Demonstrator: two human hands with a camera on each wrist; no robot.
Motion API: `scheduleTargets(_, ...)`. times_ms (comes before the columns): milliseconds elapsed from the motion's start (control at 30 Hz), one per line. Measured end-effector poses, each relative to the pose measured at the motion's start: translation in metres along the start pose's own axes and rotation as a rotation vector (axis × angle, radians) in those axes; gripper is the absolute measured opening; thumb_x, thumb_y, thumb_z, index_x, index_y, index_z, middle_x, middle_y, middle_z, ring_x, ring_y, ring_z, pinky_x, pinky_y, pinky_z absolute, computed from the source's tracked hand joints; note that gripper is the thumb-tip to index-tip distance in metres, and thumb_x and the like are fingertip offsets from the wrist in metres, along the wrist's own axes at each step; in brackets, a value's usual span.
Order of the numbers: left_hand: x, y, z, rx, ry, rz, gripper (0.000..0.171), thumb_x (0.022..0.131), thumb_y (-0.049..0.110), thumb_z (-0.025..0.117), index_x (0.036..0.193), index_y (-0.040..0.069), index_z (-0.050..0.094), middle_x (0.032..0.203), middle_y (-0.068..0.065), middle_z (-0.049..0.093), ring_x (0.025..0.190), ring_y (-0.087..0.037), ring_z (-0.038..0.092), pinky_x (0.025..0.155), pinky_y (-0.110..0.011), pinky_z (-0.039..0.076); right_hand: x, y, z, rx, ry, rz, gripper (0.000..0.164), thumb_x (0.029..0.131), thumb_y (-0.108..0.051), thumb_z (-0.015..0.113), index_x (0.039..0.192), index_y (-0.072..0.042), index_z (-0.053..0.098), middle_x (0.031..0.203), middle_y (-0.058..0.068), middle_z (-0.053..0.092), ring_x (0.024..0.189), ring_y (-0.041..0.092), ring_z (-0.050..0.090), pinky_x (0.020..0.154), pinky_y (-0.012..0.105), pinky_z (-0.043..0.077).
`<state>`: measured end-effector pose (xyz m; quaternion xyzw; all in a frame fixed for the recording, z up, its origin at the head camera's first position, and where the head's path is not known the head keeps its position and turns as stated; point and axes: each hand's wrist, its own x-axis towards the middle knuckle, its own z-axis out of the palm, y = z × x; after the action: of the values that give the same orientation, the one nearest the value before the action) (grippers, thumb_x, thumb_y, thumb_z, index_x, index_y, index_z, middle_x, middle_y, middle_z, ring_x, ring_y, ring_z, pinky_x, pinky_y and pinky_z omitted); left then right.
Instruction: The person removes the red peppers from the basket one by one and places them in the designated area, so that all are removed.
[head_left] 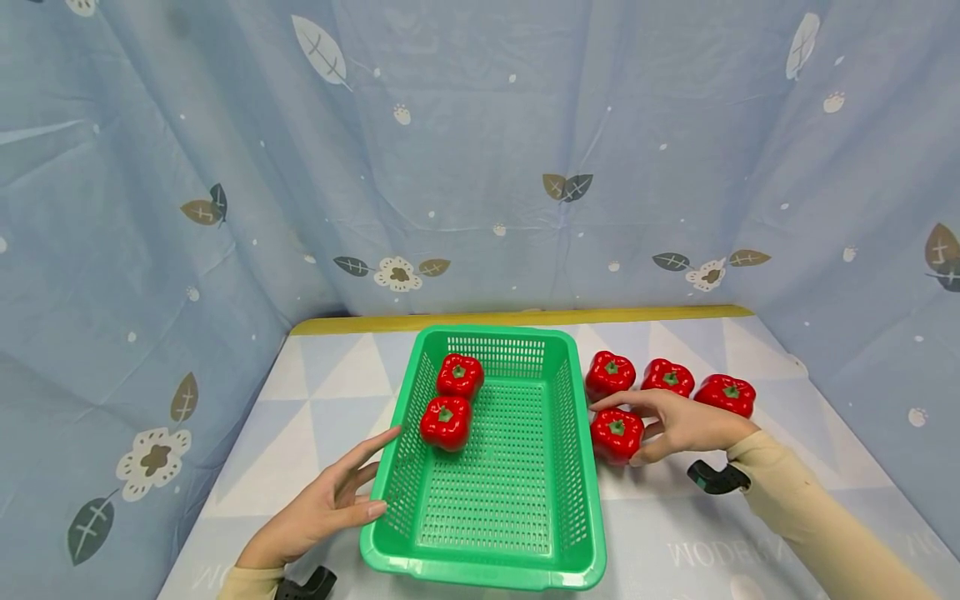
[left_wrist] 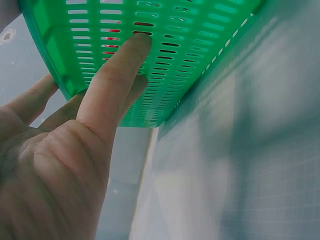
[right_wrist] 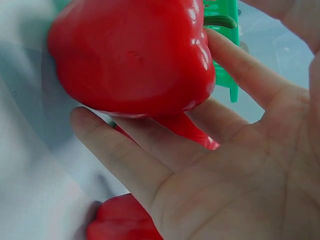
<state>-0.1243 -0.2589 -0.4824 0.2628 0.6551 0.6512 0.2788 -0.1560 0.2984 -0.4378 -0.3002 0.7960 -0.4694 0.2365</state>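
Observation:
My right hand (head_left: 678, 425) reaches over a red bell pepper (head_left: 617, 435) beside the basket's right wall. Its fingers (right_wrist: 125, 155) extend along the far side of that pepper, while the thumb lies near its front right edge; a gap shows between palm and pepper in the right wrist view. On the left, my left hand (head_left: 322, 508) is spread at the side of a green plastic basket (head_left: 378, 492), fingertips right at its rim and the thumb against the slotted wall in the left wrist view. Inside the basket, a red bell pepper (head_left: 460, 375) sits behind another bell pepper (head_left: 446, 422).
Beyond my right hand stand a red bell pepper (head_left: 610, 375), a second bell pepper (head_left: 667, 377) and a third bell pepper (head_left: 725, 395). A patterned cloth (head_left: 258, 467) covers the table, with a yellow strip (head_left: 517, 318) along its back edge. Blue curtains (head_left: 487, 150) hang around it.

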Motion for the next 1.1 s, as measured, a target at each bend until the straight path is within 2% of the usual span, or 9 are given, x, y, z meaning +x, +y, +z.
scheduleTargets(400, 0.000, 0.003, 0.001, -0.018, -0.004, -0.009, 0.083, 0.111, -0.001, 0.058, 0.178, 0.025, 0.016, 0.183, -0.014, -0.006, 0.160, -0.062, -0.004, 0.117, -0.038, 0.050, -0.002, -0.007, -0.003, 0.004, -0.003, -0.023, 0.072, 0.093, -0.003, 0.083, 0.158, 0.000, 0.052, 0.158, 0.027, 0.051, 0.137, 0.033, 0.061, 0.098, 0.047, 0.063)
scheduleTargets(533, 0.000, 0.003, 0.001, -0.013, 0.002, -0.017, 0.083, 0.111, 0.000, 0.059, 0.178, 0.026, 0.017, 0.183, -0.014, -0.005, 0.160, -0.062, -0.004, 0.117, -0.037, 0.050, -0.005, -0.013, -0.006, -0.030, 0.017, -0.004, 0.071, 0.093, -0.006, 0.084, 0.158, -0.006, 0.055, 0.158, 0.025, 0.053, 0.133, 0.038, 0.063, 0.100, 0.043, 0.062)
scheduleTargets(733, 0.000, 0.003, 0.001, -0.007, 0.007, -0.019, 0.083, 0.111, 0.000, 0.059, 0.178, 0.026, 0.017, 0.183, -0.013, -0.005, 0.160, -0.062, -0.004, 0.116, -0.037, 0.051, -0.010, -0.024, -0.009, -0.063, 0.045, 0.030, 0.071, 0.093, -0.008, 0.086, 0.157, -0.004, 0.056, 0.151, 0.021, 0.057, 0.127, 0.041, 0.064, 0.103, 0.041, 0.061)
scheduleTargets(933, 0.000, 0.002, 0.001, 0.012, 0.009, -0.003, 0.083, 0.110, 0.000, 0.061, 0.178, 0.026, 0.018, 0.183, -0.014, -0.001, 0.160, -0.063, 0.000, 0.116, -0.033, 0.049, -0.014, -0.032, -0.015, -0.110, 0.078, 0.045, 0.068, 0.093, -0.009, 0.087, 0.155, -0.012, 0.060, 0.136, 0.017, 0.063, 0.123, 0.040, 0.065, 0.104, 0.046, 0.060)
scheduleTargets(1100, 0.000, 0.001, 0.001, 0.004, -0.001, 0.025, 0.083, 0.110, -0.003, 0.060, 0.178, 0.023, 0.019, 0.182, -0.015, 0.000, 0.159, -0.063, 0.000, 0.116, -0.034, 0.050, -0.019, -0.041, -0.022, -0.170, 0.105, 0.074, 0.067, 0.094, -0.013, 0.088, 0.154, -0.021, 0.062, 0.137, 0.010, 0.065, 0.125, 0.040, 0.065, 0.102, 0.042, 0.061)
